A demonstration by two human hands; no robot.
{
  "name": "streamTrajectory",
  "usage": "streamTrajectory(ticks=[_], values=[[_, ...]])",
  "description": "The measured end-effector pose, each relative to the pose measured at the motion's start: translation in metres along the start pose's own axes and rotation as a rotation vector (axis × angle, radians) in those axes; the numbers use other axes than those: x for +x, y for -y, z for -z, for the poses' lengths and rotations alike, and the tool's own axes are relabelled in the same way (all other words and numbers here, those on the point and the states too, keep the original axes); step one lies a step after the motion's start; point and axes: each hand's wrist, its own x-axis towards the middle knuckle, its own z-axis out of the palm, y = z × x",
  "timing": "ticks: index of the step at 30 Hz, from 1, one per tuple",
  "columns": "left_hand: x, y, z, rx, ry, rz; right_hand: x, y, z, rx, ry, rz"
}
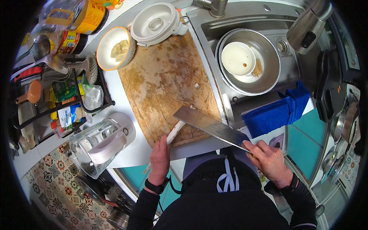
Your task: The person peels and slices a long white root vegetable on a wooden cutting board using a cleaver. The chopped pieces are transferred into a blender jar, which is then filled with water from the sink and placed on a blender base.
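Observation:
A long, thin, pale root vegetable (176, 132), apparently peeled yam, lies slantwise over the near edge of the wooden cutting board (161, 86). My left hand (161, 156) grips it, and its tail hangs below the wrist. A Chinese cleaver (211, 126) is in my right hand (266, 161), held by a handle mostly hidden in the fist. Its blade crosses the root's far end. One small cut piece (192, 107) sits just beyond the blade, and another cut piece (197, 85) lies farther up the board.
Beyond the board stand an orange-rimmed bowl (103, 57) with pale contents and a white lidded container (143, 31). At left are a glass pitcher (83, 146) and a black rack (95, 109). The sink (302, 69) holds a metal basin (270, 82); a blue cloth (267, 120) drapes its edge.

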Motion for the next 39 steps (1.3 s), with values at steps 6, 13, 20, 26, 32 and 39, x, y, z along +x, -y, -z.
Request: streamTrajectory(ticks=[6,13,20,26,32,39], values=[[-0.002,0.004,0.001,-0.054,-0.014,-0.004,0.026,-0.003,-0.007,0.087,-0.069,-0.016],[0.059,0.006,0.023,-0.169,-0.26,0.098,0.037,-0.018,0.024,-0.047,-0.229,0.016],[0.129,-0.018,0.024,-0.108,-0.368,0.116,0.023,-0.032,0.043,-0.32,-0.272,0.199],[0.152,-0.058,0.033,-0.42,-0.171,-0.294,0.032,-0.055,0.04,-0.508,-0.358,0.398],[0.214,-0.095,0.009,-0.201,0.337,-0.365,0.043,-0.063,0.041,-0.592,-0.352,0.456],[0.149,-0.012,0.041,-0.565,-0.461,-0.214,-0.062,-0.05,0.026,-0.283,-0.302,0.099]])
